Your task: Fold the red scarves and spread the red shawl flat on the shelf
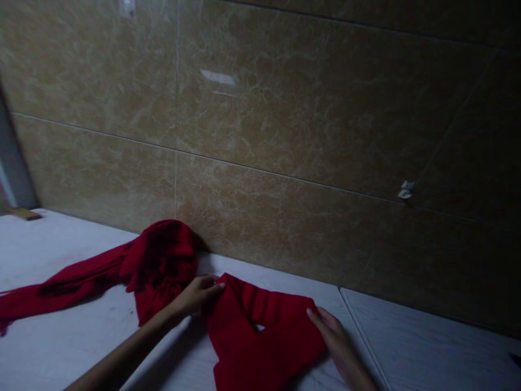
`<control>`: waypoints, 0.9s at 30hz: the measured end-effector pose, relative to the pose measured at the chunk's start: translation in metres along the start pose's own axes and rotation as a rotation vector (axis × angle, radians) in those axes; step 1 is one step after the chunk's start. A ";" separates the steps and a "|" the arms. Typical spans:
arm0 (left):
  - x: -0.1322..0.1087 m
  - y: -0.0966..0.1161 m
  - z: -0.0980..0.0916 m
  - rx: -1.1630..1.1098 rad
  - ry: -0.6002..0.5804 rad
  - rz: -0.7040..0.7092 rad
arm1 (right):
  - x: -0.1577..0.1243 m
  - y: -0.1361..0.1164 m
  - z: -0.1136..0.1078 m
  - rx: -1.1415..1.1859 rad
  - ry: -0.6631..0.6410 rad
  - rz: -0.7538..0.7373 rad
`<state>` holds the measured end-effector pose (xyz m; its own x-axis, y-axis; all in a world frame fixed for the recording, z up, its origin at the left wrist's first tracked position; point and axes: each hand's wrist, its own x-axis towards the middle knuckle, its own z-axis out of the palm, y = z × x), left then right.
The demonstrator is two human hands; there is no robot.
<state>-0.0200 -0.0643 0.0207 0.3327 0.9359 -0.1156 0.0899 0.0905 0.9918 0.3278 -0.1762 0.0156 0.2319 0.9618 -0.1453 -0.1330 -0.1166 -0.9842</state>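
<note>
A piece of red cloth [260, 358], folded over itself with a small gap showing in its middle, hangs or lies low in the view between my hands. My left hand [200, 293] pinches its upper left corner, thumb on top. At its right edge, my right hand [330, 329] grips the cloth with the thumb in front and the fingers behind. Left of my left hand, a bunched heap of red cloth [166, 266] rests against the wall, and a long twisted strip of it trails to the left edge. The lower end of the held cloth is cut off.
A brown marbled tile wall [260, 130] rises behind the pale floor or tabletop [61, 347]. A seam [362, 331] runs through the pale surface at the right. A small white fitting [406, 190] sits on the wall. At the far left lies a small brown block [26, 214].
</note>
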 end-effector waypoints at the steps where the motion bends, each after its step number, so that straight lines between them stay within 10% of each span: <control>1: -0.006 0.007 0.002 -0.017 -0.009 0.014 | -0.004 -0.003 0.001 -0.005 0.026 -0.011; 17: -0.093 0.126 0.019 -0.280 -0.014 0.172 | -0.087 -0.112 0.013 0.085 0.197 -0.116; 21: -0.058 0.097 0.013 -0.303 0.039 0.120 | -0.054 -0.092 0.023 0.091 0.105 -0.136; 27: 0.013 -0.010 -0.001 -0.063 -0.033 -0.123 | 0.009 -0.005 0.009 -0.032 0.005 0.017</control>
<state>-0.0176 -0.0527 0.0097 0.3536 0.9048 -0.2374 0.0735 0.2262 0.9713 0.3222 -0.1644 0.0201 0.2345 0.9585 -0.1621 -0.1061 -0.1405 -0.9844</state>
